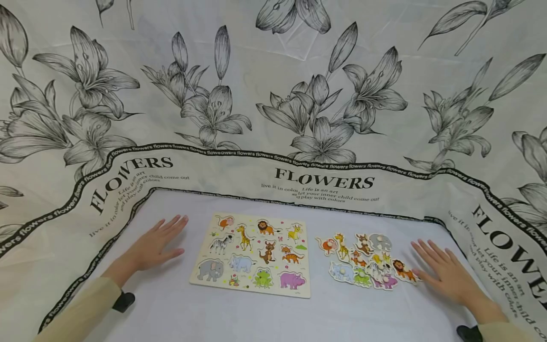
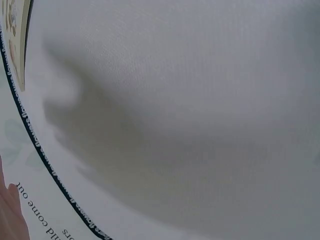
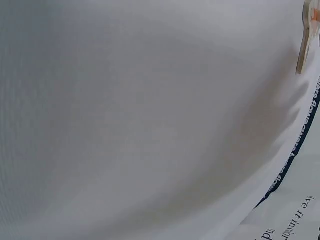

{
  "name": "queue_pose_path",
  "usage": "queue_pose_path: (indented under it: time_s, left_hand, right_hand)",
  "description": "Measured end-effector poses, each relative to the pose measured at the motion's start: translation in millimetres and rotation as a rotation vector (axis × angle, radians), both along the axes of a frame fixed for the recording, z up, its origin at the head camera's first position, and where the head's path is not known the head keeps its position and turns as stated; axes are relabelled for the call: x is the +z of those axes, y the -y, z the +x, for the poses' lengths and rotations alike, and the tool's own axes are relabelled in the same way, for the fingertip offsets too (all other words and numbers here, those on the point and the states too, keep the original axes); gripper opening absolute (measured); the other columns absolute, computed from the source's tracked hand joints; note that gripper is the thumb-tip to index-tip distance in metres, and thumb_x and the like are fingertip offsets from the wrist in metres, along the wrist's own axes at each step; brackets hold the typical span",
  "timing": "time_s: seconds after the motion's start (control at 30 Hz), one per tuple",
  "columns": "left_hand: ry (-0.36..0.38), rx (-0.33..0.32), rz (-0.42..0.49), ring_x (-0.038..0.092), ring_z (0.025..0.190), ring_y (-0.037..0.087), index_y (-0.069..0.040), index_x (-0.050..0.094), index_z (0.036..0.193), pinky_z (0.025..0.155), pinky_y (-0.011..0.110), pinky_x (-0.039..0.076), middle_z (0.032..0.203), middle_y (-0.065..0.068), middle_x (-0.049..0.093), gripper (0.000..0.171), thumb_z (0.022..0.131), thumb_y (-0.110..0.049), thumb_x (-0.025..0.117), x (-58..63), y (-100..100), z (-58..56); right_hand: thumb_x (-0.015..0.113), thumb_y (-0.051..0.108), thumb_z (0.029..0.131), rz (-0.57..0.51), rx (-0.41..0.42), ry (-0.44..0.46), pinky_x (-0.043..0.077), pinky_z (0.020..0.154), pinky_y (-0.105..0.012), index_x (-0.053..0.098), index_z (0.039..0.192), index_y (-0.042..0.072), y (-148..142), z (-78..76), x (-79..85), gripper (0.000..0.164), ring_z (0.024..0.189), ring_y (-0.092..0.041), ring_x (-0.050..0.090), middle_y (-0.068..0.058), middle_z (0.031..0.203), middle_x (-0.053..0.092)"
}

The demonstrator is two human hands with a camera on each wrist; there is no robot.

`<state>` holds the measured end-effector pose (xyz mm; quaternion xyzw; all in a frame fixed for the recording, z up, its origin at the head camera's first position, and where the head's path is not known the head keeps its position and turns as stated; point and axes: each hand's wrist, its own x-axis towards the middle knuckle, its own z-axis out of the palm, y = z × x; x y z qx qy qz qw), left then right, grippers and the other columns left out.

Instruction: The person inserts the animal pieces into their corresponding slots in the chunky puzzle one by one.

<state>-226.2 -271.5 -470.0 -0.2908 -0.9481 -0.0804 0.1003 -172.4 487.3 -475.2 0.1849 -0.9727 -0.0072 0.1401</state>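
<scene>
A wooden animal puzzle board [image 1: 252,254] lies flat on the white cloth, printed with several animals such as a lion, a giraffe and a frog. To its right is a loose cluster of animal puzzle pieces, among them an elephant piece [image 1: 380,242], a giraffe piece [image 1: 342,247] and a lion piece [image 1: 403,270]. My left hand [image 1: 155,246] is left of the board, fingers straight and spread, holding nothing. Beyond the cluster, my right hand [image 1: 446,273] also has straight, spread fingers; its thumb is close to the lion piece, and I cannot tell whether they touch.
The white cloth [image 1: 239,316] has a black-lined border with printed words. Behind it hangs floral fabric [image 1: 239,142]. A black band [image 1: 124,302] sits on the left wrist and another [image 1: 469,333] on the right. Shadows of the hands fall across the cloth in both wrist views.
</scene>
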Motion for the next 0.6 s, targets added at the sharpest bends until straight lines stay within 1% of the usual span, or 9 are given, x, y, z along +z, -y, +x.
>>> queue_pose_path:
  time_s: [0.1,0.17,0.23,0.3,0.37,0.43,0.47,0.53,0.6]
  left_hand:
    - [0.015,-0.012,0.001,0.030,0.143,0.034,-0.007,0.027,0.152,0.121,0.020,-0.010,0.156,0.013,0.031,0.075,0.093,-0.045,0.055,-0.6,-5,0.1]
    - [0.026,-0.019,-0.003,0.030,0.143,0.034,-0.007,0.028,0.151,0.124,0.032,0.002,0.156,0.013,0.031,0.074,0.093,-0.044,0.056,-0.7,-9,0.6]
    - [0.036,-0.027,-0.004,0.030,0.143,0.033,-0.007,0.030,0.151,0.122,0.044,0.015,0.156,0.013,0.031,0.073,0.093,-0.043,0.057,-0.7,-13,0.9]
    - [0.048,-0.037,-0.011,0.030,0.143,0.033,-0.006,0.031,0.150,0.117,0.052,0.024,0.156,0.013,0.031,0.073,0.093,-0.042,0.058,-0.4,-17,1.1]
    - [0.071,-0.047,-0.017,0.029,0.144,0.033,-0.005,0.031,0.150,0.116,0.054,0.024,0.156,0.013,0.030,0.073,0.092,-0.042,0.058,-1.3,-20,1.2]
    - [0.092,-0.055,-0.026,0.029,0.144,0.034,-0.005,0.031,0.150,0.117,0.054,0.023,0.157,0.012,0.030,0.074,0.092,-0.043,0.057,-3.2,-22,1.1]
    - [0.092,-0.062,-0.037,0.029,0.144,0.034,-0.005,0.032,0.150,0.117,0.054,0.023,0.157,0.012,0.030,0.074,0.092,-0.044,0.057,-4.2,-23,0.9]
    - [0.100,-0.074,-0.048,0.028,0.145,0.033,-0.007,0.032,0.150,0.118,0.053,0.022,0.157,0.010,0.030,0.074,0.092,-0.046,0.056,-6.9,-25,0.3]
    - [0.102,-0.089,-0.052,0.027,0.145,0.034,-0.008,0.032,0.150,0.119,0.054,0.021,0.157,0.010,0.030,0.074,0.092,-0.047,0.056,-9.0,-26,-0.8]
  right_hand:
    - [0.059,0.038,0.092,-0.002,0.007,-0.011,-0.024,0.115,-0.024,0.019,0.155,0.020,2,0.3,0.9,0.076,0.140,0.008,-0.020,0.020,0.158,-0.006]
    - [0.058,0.037,0.093,-0.009,0.002,0.000,-0.024,0.114,-0.022,0.019,0.155,0.019,3,0.9,0.9,0.075,0.140,0.008,-0.019,0.009,0.162,0.000]
    - [0.057,0.038,0.094,-0.027,-0.016,0.026,-0.024,0.113,-0.019,0.020,0.155,0.019,6,2.8,0.9,0.074,0.141,0.007,-0.017,-0.003,0.163,0.011]
    - [0.056,0.039,0.095,-0.046,-0.029,0.055,-0.024,0.111,-0.016,0.021,0.155,0.018,9,4.7,0.4,0.072,0.146,-0.001,-0.014,-0.013,0.159,0.023]
    - [0.056,0.039,0.095,-0.061,-0.033,0.075,-0.024,0.109,-0.015,0.022,0.154,0.017,13,6.1,0.1,0.072,0.151,-0.014,-0.006,-0.017,0.155,0.031]
    - [0.056,0.040,0.094,-0.065,-0.028,0.083,-0.023,0.110,-0.015,0.024,0.154,0.016,16,6.5,0.5,0.072,0.151,-0.028,0.008,-0.020,0.153,0.035]
    - [0.057,0.039,0.094,-0.070,-0.025,0.085,-0.021,0.114,-0.020,0.026,0.153,0.015,18,6.3,1.2,0.071,0.148,-0.034,0.016,-0.020,0.151,0.037]
    - [0.058,0.038,0.094,-0.086,-0.016,0.085,-0.010,0.123,-0.042,0.030,0.151,0.013,20,4.9,3.4,0.069,0.140,-0.042,0.030,-0.023,0.147,0.042]
    - [0.060,0.038,0.092,-0.109,-0.018,0.091,0.012,0.117,-0.061,0.037,0.148,0.011,23,3.3,5.8,0.066,0.130,-0.046,0.040,-0.025,0.141,0.047]
